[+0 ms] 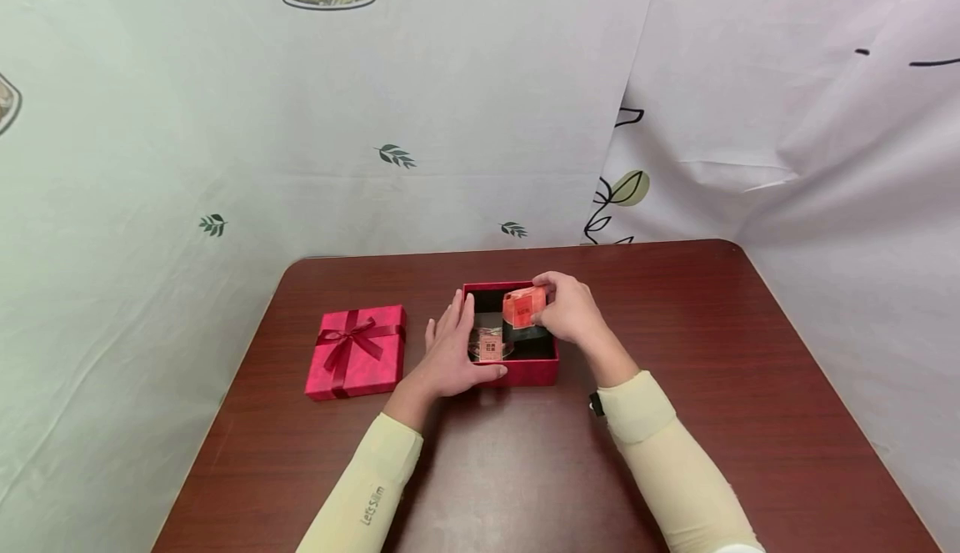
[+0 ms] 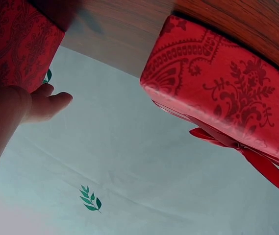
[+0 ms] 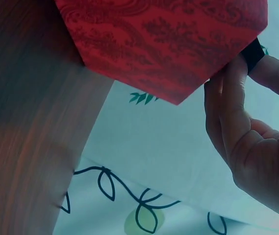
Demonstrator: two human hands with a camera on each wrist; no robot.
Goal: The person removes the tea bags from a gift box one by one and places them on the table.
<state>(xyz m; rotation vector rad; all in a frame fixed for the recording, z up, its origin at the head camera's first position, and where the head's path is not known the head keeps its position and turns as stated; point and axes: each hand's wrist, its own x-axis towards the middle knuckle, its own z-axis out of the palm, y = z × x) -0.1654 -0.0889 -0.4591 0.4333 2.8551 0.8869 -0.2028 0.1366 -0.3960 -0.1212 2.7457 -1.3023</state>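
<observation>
Red box (image 1: 531, 374), uncovered on the table (image 1: 495, 486) | right hand (image 1: 573, 313) pinches an orange-labelled packet (image 1: 522, 309) at the box's mouth | left hand (image 1: 452, 353) spread, fingers along the left wall, thumb at the front | step, I judge: handling this one packet | next move calls for a firm pinch, box braced, rim cleared

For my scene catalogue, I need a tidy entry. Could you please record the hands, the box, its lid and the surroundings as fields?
Right hand: pinches orange-labelled packet at box opening
Left hand: touches box
Box: red, open, dark inside
In box: second packet, pinkish label
Lid: red, ribbon bow, left of box
Table: reddish brown
Backdrop: pale cloth, leaf prints
</observation>
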